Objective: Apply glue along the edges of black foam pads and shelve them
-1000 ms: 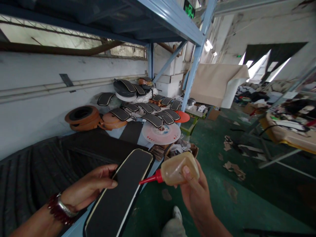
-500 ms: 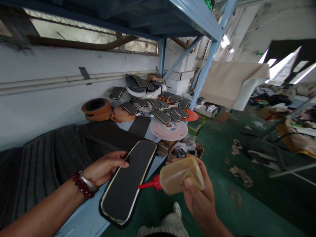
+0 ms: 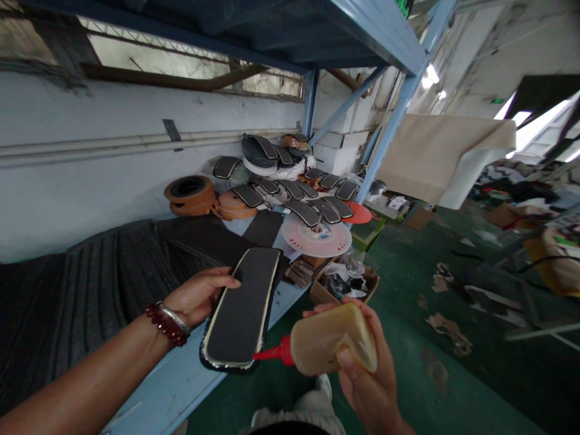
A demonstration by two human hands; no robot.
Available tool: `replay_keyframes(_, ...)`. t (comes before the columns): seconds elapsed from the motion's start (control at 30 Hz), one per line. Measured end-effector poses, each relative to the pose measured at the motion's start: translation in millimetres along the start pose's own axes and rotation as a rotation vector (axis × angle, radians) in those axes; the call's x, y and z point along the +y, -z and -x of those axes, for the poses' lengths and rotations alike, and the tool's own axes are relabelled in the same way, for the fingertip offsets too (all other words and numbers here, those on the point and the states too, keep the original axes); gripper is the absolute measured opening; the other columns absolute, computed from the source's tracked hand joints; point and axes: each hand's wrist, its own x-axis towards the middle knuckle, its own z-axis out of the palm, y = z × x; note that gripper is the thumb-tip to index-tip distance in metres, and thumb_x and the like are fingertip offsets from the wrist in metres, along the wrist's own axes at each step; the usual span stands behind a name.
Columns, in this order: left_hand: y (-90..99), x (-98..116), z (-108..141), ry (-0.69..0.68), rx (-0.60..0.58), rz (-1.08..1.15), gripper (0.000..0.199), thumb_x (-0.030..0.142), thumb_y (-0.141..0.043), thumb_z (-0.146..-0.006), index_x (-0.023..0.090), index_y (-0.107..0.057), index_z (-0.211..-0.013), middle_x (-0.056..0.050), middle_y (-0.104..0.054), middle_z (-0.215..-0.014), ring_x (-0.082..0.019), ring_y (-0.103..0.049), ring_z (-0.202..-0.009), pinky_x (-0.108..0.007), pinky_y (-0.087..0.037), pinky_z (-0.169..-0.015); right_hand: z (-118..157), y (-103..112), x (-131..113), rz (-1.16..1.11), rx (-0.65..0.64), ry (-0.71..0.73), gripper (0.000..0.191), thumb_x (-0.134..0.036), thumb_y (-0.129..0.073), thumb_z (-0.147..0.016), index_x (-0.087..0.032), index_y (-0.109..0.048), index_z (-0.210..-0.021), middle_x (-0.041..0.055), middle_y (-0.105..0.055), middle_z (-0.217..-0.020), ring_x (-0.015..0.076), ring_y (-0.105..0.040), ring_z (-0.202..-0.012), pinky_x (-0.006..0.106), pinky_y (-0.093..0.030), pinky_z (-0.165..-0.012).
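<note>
A long black panel [image 3: 240, 308] with rounded corners and a pale line along its edge is gripped by my left hand [image 3: 197, 295], thumb on top at its left edge. My right hand [image 3: 369, 374] is wrapped round a squeeze bottle [image 3: 333, 340] of yellowish liquid, lying on its side. The bottle's red nozzle [image 3: 274, 352] points left, its tip at the panel's lower right corner. Similar smaller black panels [image 3: 301, 211] with pale outlines lie in a group on the table further back.
Black ribbed sheets [image 3: 95, 296] cover the left of the blue table [image 3: 181, 386]. Behind are orange rolls [image 3: 190, 196] and a pale round disc [image 3: 317, 237]. A cardboard box [image 3: 347, 278] stands beyond the table edge. A blue shelf frame [image 3: 394, 121] rises at the back.
The panel has turned more upright and its lower end has risen. The nozzle tip has moved down along the right edge to the lower corner. The background has shifted rightward.
</note>
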Motion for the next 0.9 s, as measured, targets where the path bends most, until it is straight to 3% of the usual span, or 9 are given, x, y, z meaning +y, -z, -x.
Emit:
replay_keyframes(0.1,-0.5,0,0,0.000,0.059,0.043,0.017,-0.004,-0.066,-0.067,0.009,-0.073,-0.075,-0.012,-0.078,-0.069,-0.021,-0.072,-0.055,-0.029,-0.061,-0.053,1,-7,10,-0.087,0.107,-0.092,0.050,-0.034,-0.082,-0.082,-0.025,-0.057,-0.124,0.0085,-0.067,-0.106,0.0276,-0.067,-0.094,0.039,-0.058,-0.078)
replay_keyframes(0.17,-0.7,-3,0,-0.006,0.072,0.061,0.018,-0.005,-0.065,-0.069,0.009,-0.073,-0.077,-0.012,-0.078,-0.070,-0.022,-0.073,-0.057,-0.029,-0.062,-0.055,-6,-13,15,-0.201,0.172,-0.274,0.041,-0.039,-0.082,-0.081,-0.021,-0.063,-0.112,0.0064,-0.068,-0.092,0.0224,-0.067,-0.077,0.032,-0.059,-0.065)
replay_keyframes(0.23,-1.3,-8,0,-0.007,0.043,0.070,0.019,-0.004,-0.066,-0.069,0.010,-0.073,-0.079,-0.012,-0.079,-0.072,-0.023,-0.074,-0.060,-0.031,-0.063,-0.058,-22,-18,15,-0.302,0.219,-0.434,0.040,-0.042,-0.085,-0.077,-0.017,-0.065,-0.100,0.0068,-0.069,-0.088,0.0213,-0.067,-0.072,0.030,-0.058,-0.060)
replay_keyframes(0.27,-2.0,-11,0,-0.005,0.018,0.073,0.019,-0.004,-0.067,-0.070,0.010,-0.074,-0.081,-0.012,-0.079,-0.074,-0.024,-0.075,-0.062,-0.032,-0.063,-0.060,-32,-19,13,-0.323,0.241,-0.443,0.041,-0.043,-0.087,-0.074,-0.016,-0.065,-0.097,0.0076,-0.069,-0.089,0.0219,-0.067,-0.074,0.030,-0.059,-0.059)
replay_keyframes(0.43,-13.3,-29,7,0.028,-0.125,0.094,0.020,0.000,-0.068,-0.072,0.010,-0.073,-0.089,-0.015,-0.080,-0.081,-0.026,-0.077,-0.069,-0.034,-0.063,-0.066,-82,-15,3,-0.143,0.275,-0.006,0.046,-0.040,-0.088,-0.072,-0.019,-0.060,-0.103,0.0011,-0.063,-0.084,0.0167,-0.059,-0.062,0.022,-0.048,-0.042)
replay_keyframes(0.53,-22.7,-34,13,0.037,-0.163,0.111,0.019,-0.001,-0.065,-0.073,0.010,-0.072,-0.086,-0.015,-0.080,-0.079,-0.026,-0.076,-0.067,-0.033,-0.063,-0.064,-94,-10,11,0.034,0.290,0.110,0.050,-0.040,-0.086,-0.074,-0.023,-0.058,-0.111,0.0015,-0.062,-0.094,0.0183,-0.061,-0.072,0.024,-0.052,-0.049)
replay_keyframes(0.63,-27.3,-33,13,0.034,-0.164,0.118,0.019,-0.002,-0.064,-0.071,0.012,-0.071,-0.083,-0.013,-0.079,-0.077,-0.025,-0.076,-0.066,-0.032,-0.062,-0.064,-91,-5,26,0.187,0.274,0.157,0.053,-0.040,-0.084,-0.076,-0.026,-0.057,-0.118,0.0031,-0.062,-0.103,0.0209,-0.062,-0.081,0.028,-0.056,-0.060)
replay_keyframes(0.73,-25.6,-31,10,0.022,-0.155,0.112,0.019,-0.001,-0.066,-0.070,0.013,-0.070,-0.082,-0.012,-0.079,-0.076,-0.024,-0.075,-0.064,-0.032,-0.062,-0.062,-81,-1,36,0.220,0.202,0.134,0.055,-0.042,-0.082,-0.077,-0.027,-0.055,-0.123,0.0040,-0.061,-0.105,0.0220,-0.062,-0.083,0.029,-0.056,-0.059)
replay_keyframes(0.9,-20.3,-28,5,0.040,-0.120,0.112,0.019,0.000,-0.069,-0.064,0.014,-0.069,-0.078,-0.011,-0.078,-0.072,-0.025,-0.074,-0.059,-0.034,-0.062,-0.058,-75,7,21,0.224,0.049,0.039,0.055,-0.040,-0.083,-0.076,-0.024,-0.057,-0.122,0.0044,-0.063,-0.100,0.0231,-0.062,-0.083,0.028,-0.055,-0.061)
